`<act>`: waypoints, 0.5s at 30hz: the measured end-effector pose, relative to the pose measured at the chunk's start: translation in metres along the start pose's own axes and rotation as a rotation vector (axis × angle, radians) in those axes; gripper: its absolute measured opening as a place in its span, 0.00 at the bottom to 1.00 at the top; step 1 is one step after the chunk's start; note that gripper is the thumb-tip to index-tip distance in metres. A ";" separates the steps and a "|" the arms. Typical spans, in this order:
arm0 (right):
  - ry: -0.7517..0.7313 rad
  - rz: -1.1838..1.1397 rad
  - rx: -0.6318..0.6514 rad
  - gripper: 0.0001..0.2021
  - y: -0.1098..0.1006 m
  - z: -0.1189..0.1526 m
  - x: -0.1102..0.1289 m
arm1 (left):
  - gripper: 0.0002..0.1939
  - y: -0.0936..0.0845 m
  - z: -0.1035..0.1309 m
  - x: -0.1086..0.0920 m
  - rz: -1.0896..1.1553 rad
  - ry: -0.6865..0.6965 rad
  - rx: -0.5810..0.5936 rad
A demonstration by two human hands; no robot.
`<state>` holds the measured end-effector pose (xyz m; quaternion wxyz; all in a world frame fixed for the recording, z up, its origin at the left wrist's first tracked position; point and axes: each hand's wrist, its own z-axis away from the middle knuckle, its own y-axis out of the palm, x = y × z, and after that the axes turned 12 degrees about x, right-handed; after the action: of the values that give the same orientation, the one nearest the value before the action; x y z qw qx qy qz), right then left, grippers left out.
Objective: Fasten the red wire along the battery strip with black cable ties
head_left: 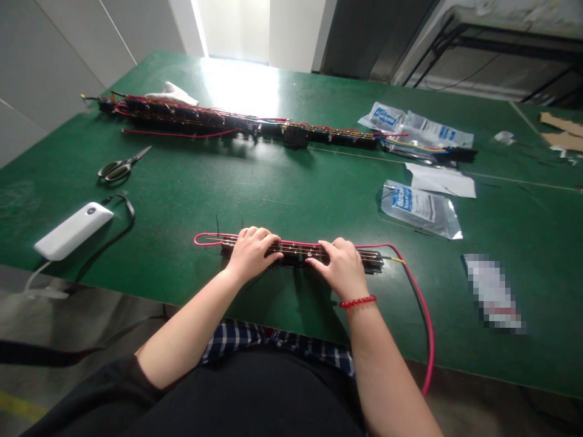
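So the strip is lying across the near side of the green table, right in front of the person, and both hands are on it. Left hand is partly closed over it left of the middle, fingers on the far side and thumb along the near edge. Right hand does pretty much the same thing further right, also partly closed, with a red bracelet on that wrist. There's a bare stretch of strip between the two hands.

A red cable runs along the far edge of the strip, loops back at the left end, and on the right curves down over the table's near edge. Bit of yellow wire pokes out the right end too.

Off to the left: scissors, slightly open, and a white box with a black cord. Farther back there's a long assembly with a white cloth behind it. Over on the right, a clear bag sits just below some white paper, plus a pixelated packet.
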<state>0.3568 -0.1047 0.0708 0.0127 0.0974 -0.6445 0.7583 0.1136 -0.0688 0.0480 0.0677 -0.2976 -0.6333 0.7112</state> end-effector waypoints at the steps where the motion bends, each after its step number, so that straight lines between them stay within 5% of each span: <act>1: 0.001 -0.007 0.003 0.23 0.000 0.000 0.000 | 0.15 -0.001 0.000 -0.001 -0.006 -0.001 0.002; 15: 0.038 -0.074 0.006 0.20 0.001 0.003 0.006 | 0.20 -0.001 -0.024 -0.042 -0.060 0.142 0.058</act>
<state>0.3514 -0.1080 0.0710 0.0530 0.1068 -0.6380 0.7608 0.1597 -0.0676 0.0622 0.1424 -0.3261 -0.6147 0.7039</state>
